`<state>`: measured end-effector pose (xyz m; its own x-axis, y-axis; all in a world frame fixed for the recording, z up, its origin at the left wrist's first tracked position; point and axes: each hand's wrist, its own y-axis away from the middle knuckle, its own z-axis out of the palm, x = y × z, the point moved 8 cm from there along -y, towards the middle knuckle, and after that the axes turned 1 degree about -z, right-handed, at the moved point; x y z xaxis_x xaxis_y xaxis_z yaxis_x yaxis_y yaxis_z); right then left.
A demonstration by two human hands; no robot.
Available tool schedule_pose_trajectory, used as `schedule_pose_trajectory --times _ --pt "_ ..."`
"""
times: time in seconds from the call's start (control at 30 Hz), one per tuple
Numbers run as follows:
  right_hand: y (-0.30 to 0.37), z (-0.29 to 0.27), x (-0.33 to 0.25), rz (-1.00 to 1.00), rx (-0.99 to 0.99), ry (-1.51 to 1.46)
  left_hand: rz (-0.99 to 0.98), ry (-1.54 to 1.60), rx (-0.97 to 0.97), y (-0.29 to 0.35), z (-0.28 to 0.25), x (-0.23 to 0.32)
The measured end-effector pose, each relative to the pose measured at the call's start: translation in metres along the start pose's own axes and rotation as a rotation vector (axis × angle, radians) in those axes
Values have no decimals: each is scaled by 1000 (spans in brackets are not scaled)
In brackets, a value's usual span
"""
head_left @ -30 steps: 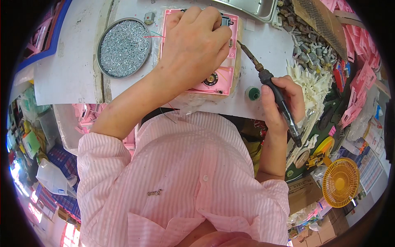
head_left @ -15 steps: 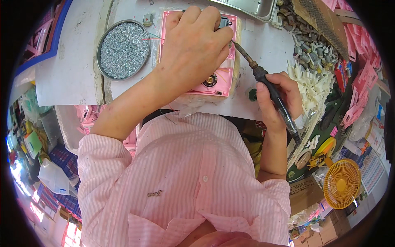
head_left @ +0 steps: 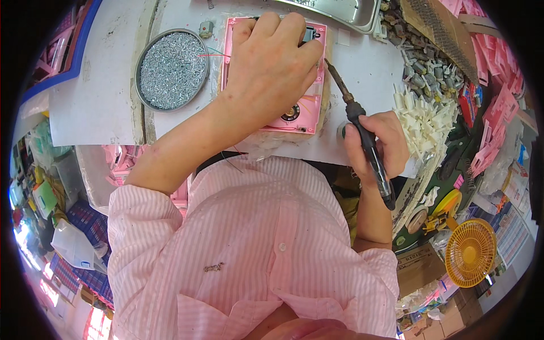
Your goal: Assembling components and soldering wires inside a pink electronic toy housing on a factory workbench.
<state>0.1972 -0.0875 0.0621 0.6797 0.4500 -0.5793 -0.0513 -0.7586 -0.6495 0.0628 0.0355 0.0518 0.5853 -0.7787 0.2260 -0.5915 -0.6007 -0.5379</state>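
A pink plastic housing (head_left: 309, 120) lies on a padded piece on the table, with a round black speaker-like part (head_left: 290, 112) and thin wires in it. Across its upper part reaches my left hand (head_left: 272, 59), knuckles up and fingers curled down into it; the fingertips and anything between them are hidden. Red and green wires (head_left: 218, 55) stick out from under that hand to the left. My right hand (head_left: 385, 139) grips a black-handled soldering iron (head_left: 362, 122). Its tip points up and left, just beside the housing's right edge, seemingly apart from it.
To the left stands a round metal dish (head_left: 173, 71) full of small screws, with a small motor (head_left: 206, 29) by its rim. A metal tray (head_left: 345, 12) is at the far edge. White plastic parts (head_left: 422, 122), small motors (head_left: 425, 71) and pink pieces (head_left: 493, 124) are heaped at right.
My right hand has drawn the soldering iron slightly right, its tip moving off the housing's edge. My left hand remains over the housing, nearly unmoved.
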Motion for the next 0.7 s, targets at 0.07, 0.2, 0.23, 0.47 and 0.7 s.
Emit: schedule_pose_trajectory --times 0.07,0.2,0.23,0.47,0.7 --pt "2 -3 1 31 9 -17 3 3 12 1 -1 0" --pt "3 -7 4 64 33 -32 10 -1 41 1 -1 0" --pt "2 -7 3 64 35 -32 11 -3 33 1 -1 0" --pt "2 -11 5 77 37 -29 17 -24 -15 -1 -4 2" --pt "1 -18 7 92 63 -9 23 -75 -63 -3 -4 5"
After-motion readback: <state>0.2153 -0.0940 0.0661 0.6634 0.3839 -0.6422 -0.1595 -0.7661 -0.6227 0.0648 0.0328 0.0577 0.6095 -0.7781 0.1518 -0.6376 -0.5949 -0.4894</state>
